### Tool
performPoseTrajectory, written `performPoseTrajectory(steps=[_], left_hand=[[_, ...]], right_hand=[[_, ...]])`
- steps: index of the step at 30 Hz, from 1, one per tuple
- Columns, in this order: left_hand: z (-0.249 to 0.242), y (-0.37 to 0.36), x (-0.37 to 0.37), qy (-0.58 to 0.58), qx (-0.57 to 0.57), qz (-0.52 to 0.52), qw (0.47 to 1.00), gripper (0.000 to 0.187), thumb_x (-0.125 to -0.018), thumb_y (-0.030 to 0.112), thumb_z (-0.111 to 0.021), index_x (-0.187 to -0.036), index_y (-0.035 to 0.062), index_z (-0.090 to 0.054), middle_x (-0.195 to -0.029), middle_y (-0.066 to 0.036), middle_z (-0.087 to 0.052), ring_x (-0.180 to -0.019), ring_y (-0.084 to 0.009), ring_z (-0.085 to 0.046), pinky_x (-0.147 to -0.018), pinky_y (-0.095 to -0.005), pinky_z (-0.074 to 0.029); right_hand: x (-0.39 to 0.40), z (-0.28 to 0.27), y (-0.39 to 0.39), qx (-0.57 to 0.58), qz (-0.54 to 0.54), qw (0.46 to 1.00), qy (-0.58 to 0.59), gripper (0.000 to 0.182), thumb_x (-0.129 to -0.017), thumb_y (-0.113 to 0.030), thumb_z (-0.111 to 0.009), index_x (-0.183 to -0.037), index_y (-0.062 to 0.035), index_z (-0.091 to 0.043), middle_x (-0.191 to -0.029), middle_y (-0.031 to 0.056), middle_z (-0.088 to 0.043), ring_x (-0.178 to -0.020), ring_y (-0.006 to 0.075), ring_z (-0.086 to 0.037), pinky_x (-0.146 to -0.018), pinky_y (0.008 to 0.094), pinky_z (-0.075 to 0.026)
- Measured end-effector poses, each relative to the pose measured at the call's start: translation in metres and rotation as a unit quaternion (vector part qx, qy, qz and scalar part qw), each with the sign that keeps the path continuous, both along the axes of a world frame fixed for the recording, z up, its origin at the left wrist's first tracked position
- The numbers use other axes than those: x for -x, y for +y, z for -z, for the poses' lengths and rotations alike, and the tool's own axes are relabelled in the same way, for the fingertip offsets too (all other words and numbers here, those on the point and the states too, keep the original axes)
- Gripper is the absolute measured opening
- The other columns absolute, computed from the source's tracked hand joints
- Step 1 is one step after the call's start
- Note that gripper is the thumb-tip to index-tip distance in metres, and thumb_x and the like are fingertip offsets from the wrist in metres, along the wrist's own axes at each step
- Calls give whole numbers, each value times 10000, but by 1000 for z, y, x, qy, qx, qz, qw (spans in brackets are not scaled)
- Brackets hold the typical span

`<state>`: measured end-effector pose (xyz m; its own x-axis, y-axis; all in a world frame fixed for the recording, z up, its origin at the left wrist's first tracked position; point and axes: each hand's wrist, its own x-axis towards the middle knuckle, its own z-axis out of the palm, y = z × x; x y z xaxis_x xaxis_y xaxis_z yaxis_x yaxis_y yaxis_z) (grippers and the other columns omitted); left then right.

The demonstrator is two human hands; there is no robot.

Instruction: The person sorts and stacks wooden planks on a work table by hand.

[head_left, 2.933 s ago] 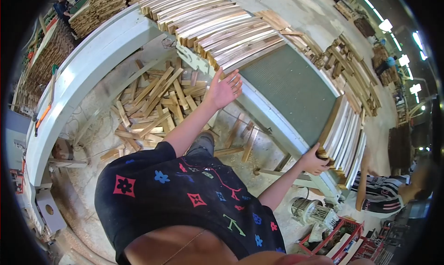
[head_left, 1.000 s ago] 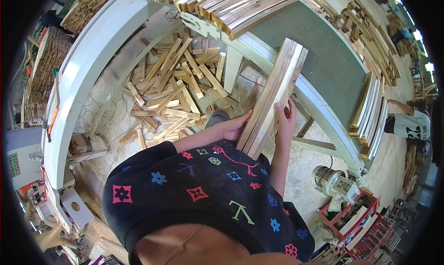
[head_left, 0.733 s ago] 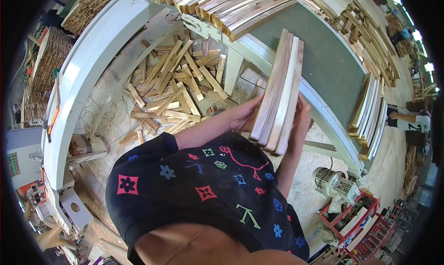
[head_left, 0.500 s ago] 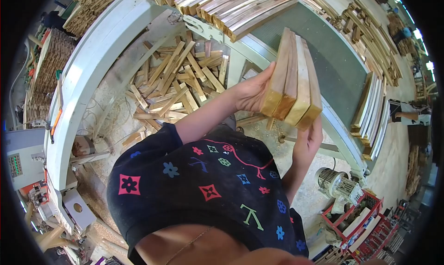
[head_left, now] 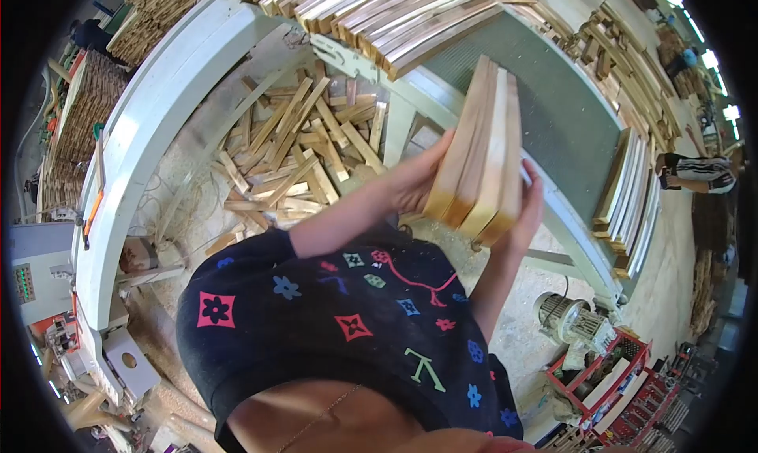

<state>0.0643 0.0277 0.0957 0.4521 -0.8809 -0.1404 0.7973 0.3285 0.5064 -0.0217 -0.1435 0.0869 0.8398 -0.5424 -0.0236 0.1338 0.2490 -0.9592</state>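
The left hand (head_left: 414, 183) and right hand (head_left: 527, 208) press flat against opposite sides of a bundle of pale wooden slats (head_left: 482, 149), clamping it. The bundle is held over the green ribbed conveyor surface (head_left: 553, 105).

The slats (head_left: 480, 149) cover most of the right hand (head_left: 527, 208); only its fingertips show. The left hand (head_left: 414, 180) and forearm are motion-blurred. A co-worker (head_left: 699, 171) at the right edge is partly cut off. The stacked boards (head_left: 379, 11) run past the top edge.
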Motion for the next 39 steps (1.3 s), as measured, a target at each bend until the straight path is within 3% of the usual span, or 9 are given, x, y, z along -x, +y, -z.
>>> performPoseTrajectory(steps=[2,5,8,25,28,34,36,38,39], left_hand=[[21,9,18,95,-2,31,995,688,-1011,575,-308,-1497,88,-332,-1437,-158,-480,-1301,-263,-511,-1048,-439,-478],[73,15,33,108,1,59,992,765,-982,625,-296,-1531,95,-261,-1472,-243,-410,-1303,-468,-456,-1090,-559,-393],[98,21,33,118,12,86,989,768,-977,638,-298,-1518,92,-283,-1446,-262,-431,-1289,-465,-473,-1074,-557,-406],[131,29,30,148,-65,48,986,690,-989,575,-417,-1489,102,-364,-1439,-112,-488,-1280,-222,-525,-1078,-419,-425],[126,26,33,139,-70,46,987,727,-979,599,-411,-1490,85,-357,-1454,-143,-463,-1301,-269,-500,-1097,-454,-403],[133,29,28,158,-9,99,982,820,-957,663,-369,-1483,34,-342,-1445,-199,-439,-1305,-409,-460,-1113,-530,-368],[134,29,30,144,-40,98,984,827,-954,667,-374,-1480,29,-346,-1446,-207,-433,-1305,-399,-461,-1116,-526,-366],[135,27,33,116,-78,77,987,827,-954,666,-374,-1479,27,-343,-1449,-220,-423,-1303,-396,-462,-1114,-519,-370],[132,27,33,99,-97,65,988,828,-955,665,-375,-1479,26,-342,-1451,-226,-418,-1302,-394,-462,-1113,-515,-371]], right_hand=[[-12,28,-6,-91,-50,995,-3,562,-1048,-445,-371,-1365,10,-466,-1210,153,-610,-1062,204,-611,-934,343,-466],[-26,25,7,8,-67,994,81,568,-989,-364,-542,-1397,17,-439,-1144,134,-612,-958,174,-613,-807,270,-498],[-34,42,5,58,-87,979,172,647,-913,-292,-673,-1414,29,-418,-1078,136,-608,-943,176,-602,-812,287,-480],[-28,68,-2,93,-19,985,143,635,-967,-325,-628,-1440,20,-381,-1146,127,-625,-975,159,-593,-827,290,-480],[-39,73,10,301,-12,939,167,707,-915,-300,-679,-1449,35,-359,-1245,196,-585,-1062,224,-602,-915,317,-477],[-31,80,-8,36,-41,992,113,605,-914,-251,-657,-1387,40,-418,-1241,191,-573,-1076,211,-572,-939,344,-457],[-31,75,-4,245,1,956,159,599,-894,-280,-647,-1361,34,-441,-1212,202,-586,-1043,297,-601,-911,411,-470],[-37,62,6,551,82,811,181,634,-873,-315,-647,-1364,30,-440,-1193,214,-595,-1013,360,-618,-880,445,-485],[-41,37,15,511,26,827,233,705,-845,-380,-627,-1383,24,-417,-1184,246,-586,-1034,427,-604,-891,498,-479]])
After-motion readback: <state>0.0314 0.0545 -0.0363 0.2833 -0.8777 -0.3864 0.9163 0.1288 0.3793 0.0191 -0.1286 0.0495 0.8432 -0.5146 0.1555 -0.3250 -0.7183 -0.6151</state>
